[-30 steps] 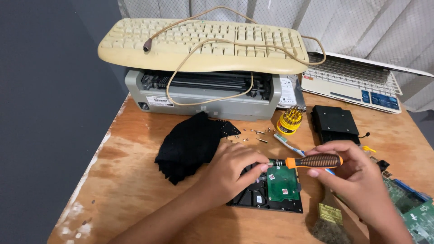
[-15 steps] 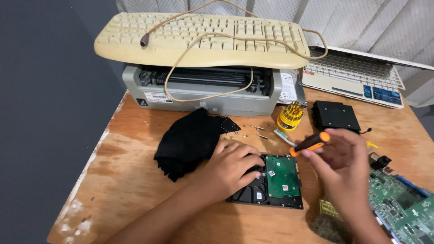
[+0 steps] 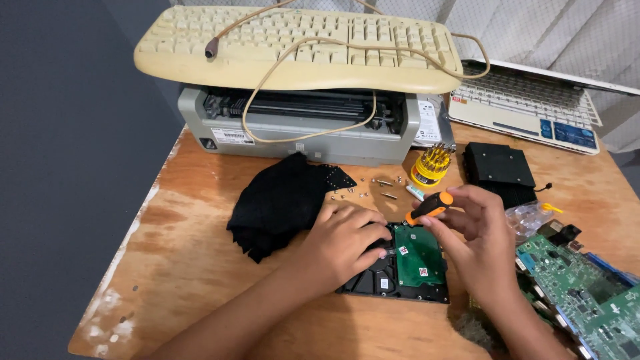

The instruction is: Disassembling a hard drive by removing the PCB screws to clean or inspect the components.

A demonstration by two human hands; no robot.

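**Hard drive under both hands, screwdriver raised**

Near the 6 o'clock edge of the wooden bench [image 3: 200, 267]: a black hard drive [image 3: 373, 280], green circuit board [image 3: 418, 255] facing up. Left hand [image 3: 347, 247] flat on the drive's 9 o'clock half, pressing it down, grip spread and holding nothing. Right hand [image 3: 477, 240] at 3 o'clock of the drive, grip closed around a small orange and black screwdriver [image 3: 430, 207], tip hidden behind the fingers. Just beyond, toward 12 o'clock: loose screws [image 3: 373, 189] scattered on the bench, beside a black cloth [image 3: 283, 203] and a yellow bit holder [image 3: 430, 167].

Possible trouble, as a judgement: a slipped tip scratching the green board, caused by a tilted screwdriver or a drive moving under a weak left hand. Also small screws rolling off and getting lost, caused by a sleeve or wrist brushing them.
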